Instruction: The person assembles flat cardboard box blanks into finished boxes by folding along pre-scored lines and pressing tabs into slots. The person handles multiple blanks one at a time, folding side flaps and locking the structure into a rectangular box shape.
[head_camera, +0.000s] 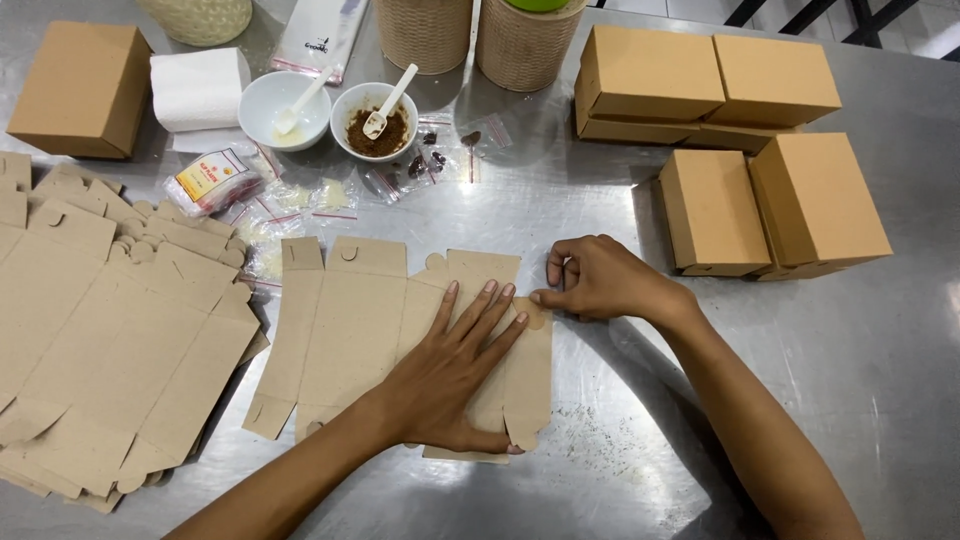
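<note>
Pressing flat, the left hand (455, 375) pins an unfolded box blank (350, 330) at the middle of the steel tabletop (620, 440), fingers spread, gripping nothing; the right hand (600, 280) has its grip pinched together on the blank's right edge tab. Thin card looks light, stiff yet bendable at creases; best taken by flaps; spare blanks (110, 340) lie left, finished boxes (760, 190) right.

- Head view: single head-worn camera, aimed steeply down and forward across the steel table (620, 470).
- Range: close; both forearms enter from the bottom edge.
- No second view.
</note>
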